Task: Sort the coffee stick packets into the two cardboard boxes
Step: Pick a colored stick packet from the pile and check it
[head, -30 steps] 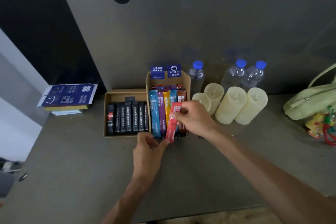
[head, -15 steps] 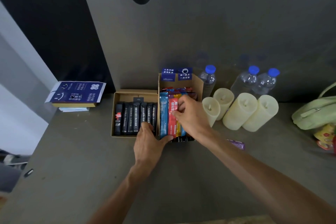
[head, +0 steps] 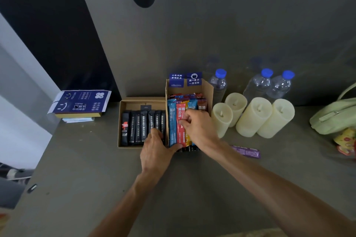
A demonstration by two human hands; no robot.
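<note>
Red coffee stick packet (head: pixel 180 121) lay lengthwise in the right cardboard box (head: pixel 209 90), on top of the other coloured packets and just beside a blue packet (head: pixel 171 123) at the box's left wall. Right grip (head: pixel 198 127), a bare hand, was closed on it, fingertips curled and pinching the packet's right edge about mid-length. Left grip (head: pixel 156 152) straddled the meeting walls of the two boxes, thumb against the near ends of the blue and red packets, fingers lying on the black packets (head: pixel 138 127). Could not tell whether it clamped the wall or only rested there.

Black packets stood in a row in the left cardboard box (head: pixel 134 99), which touched the right one. One purple packet (head: pixel 245 151) lay loose on the counter (head: pixel 96 179), right of the right forearm. Four pale candles (head: pixel 250 117) stood just right of the boxes, with three blue-capped bottles (head: pixel 266 82) behind them. Green bag (head: pixel 333 117) at far right. Blue printed carton (head: pixel 81 101) at far left.
</note>
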